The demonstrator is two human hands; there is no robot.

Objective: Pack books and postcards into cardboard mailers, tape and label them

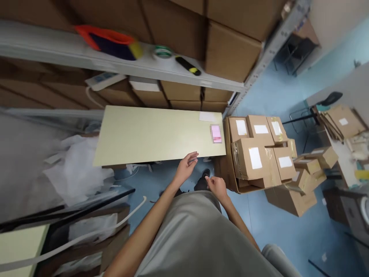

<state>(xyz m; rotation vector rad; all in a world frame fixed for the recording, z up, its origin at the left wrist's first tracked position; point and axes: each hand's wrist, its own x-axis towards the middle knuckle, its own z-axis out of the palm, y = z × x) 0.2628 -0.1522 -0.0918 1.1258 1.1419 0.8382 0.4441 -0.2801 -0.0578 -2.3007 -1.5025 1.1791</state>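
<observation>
My left hand (186, 168) is at the front edge of the pale yellow tabletop (150, 134). Its fingers are loosely bent and apart, with nothing held. To its right, my right hand (218, 187) hovers in front of my body, left of the large open carton (223, 169). The fingers there are curled in, and I see no object in them. A white paper (206, 116) and a pink-and-white card, blurred out, (216, 133) lie at the tabletop's right end.
Taped cardboard boxes (255, 157) with white labels fill the carton; more boxes (305, 173) lie beyond it. A metal shelf (115, 63) behind the table bears cartons, a tape roll (163, 52) and a black-and-yellow cutter (188, 65). White plastic wrapping (77, 165) is at left.
</observation>
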